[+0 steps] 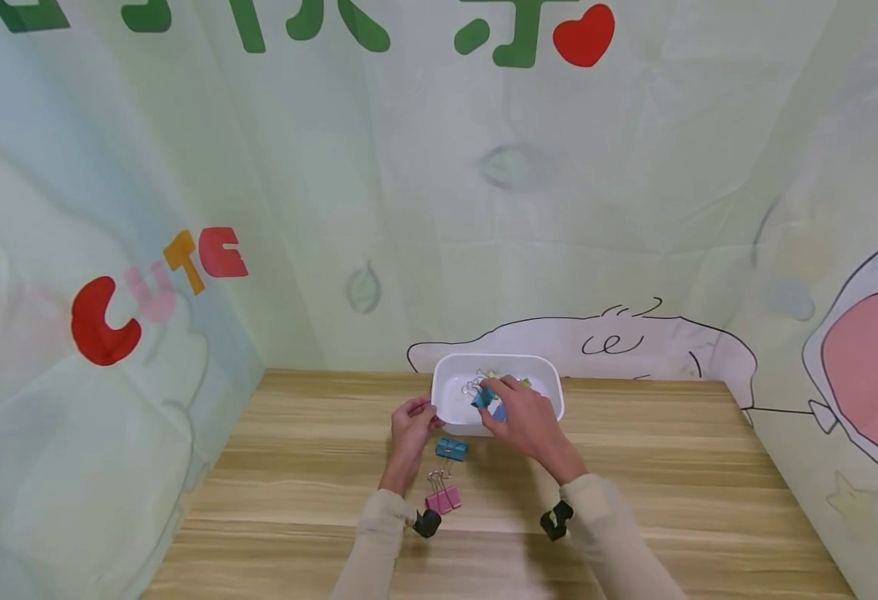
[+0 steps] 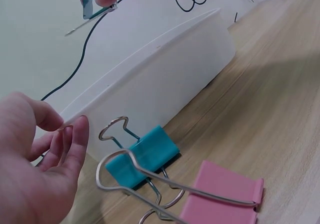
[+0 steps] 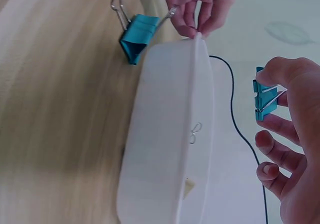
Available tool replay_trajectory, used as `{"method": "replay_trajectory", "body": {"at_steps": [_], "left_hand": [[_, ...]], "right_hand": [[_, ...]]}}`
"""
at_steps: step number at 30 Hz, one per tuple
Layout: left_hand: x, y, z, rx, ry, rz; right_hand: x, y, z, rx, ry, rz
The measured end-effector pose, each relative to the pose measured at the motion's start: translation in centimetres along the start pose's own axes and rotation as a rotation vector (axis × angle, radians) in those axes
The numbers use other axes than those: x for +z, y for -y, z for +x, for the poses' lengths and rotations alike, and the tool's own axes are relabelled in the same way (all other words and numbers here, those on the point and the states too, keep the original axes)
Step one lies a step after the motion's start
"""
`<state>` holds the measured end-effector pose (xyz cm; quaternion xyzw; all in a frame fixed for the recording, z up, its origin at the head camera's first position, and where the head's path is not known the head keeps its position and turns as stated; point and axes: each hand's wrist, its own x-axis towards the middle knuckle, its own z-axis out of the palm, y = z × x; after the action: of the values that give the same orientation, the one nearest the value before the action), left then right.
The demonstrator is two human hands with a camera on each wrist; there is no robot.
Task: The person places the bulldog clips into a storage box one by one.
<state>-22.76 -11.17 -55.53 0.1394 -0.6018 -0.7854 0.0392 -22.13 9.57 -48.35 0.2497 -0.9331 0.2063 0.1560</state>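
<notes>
My right hand [image 1: 526, 419] pinches a teal binder clip [image 3: 263, 101] between thumb and fingers, above the white plastic bin [image 1: 450, 377]. With thumb and fingertips my left hand [image 1: 409, 433] grips the bin's rim at its near left corner. Inside the bin, silver clip handles and bits of yellow and blue show, partly hidden behind my right hand. A second teal binder clip [image 1: 451, 450] lies on the table just in front of the bin. Nearer to me is a larger pink binder clip [image 1: 442, 500], its wire handles pointing toward the teal one.
The wood-grain table [image 1: 656, 475] carries the bin at its back edge. Behind it hangs a pale green printed cloth [image 1: 439, 233], which also encloses the left and right sides. Black wrist devices [image 1: 556, 521] sit at both sleeves.
</notes>
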Motion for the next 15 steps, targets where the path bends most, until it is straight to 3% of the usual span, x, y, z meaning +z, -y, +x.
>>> {"method": "replay_trajectory", "body": {"at_steps": [15], "left_hand": [[0.0, 0.0, 0.0, 0.016, 0.000, 0.001]], "right_hand": [[-0.8, -0.4, 1.3, 0.004, -0.008, 0.014]]}}
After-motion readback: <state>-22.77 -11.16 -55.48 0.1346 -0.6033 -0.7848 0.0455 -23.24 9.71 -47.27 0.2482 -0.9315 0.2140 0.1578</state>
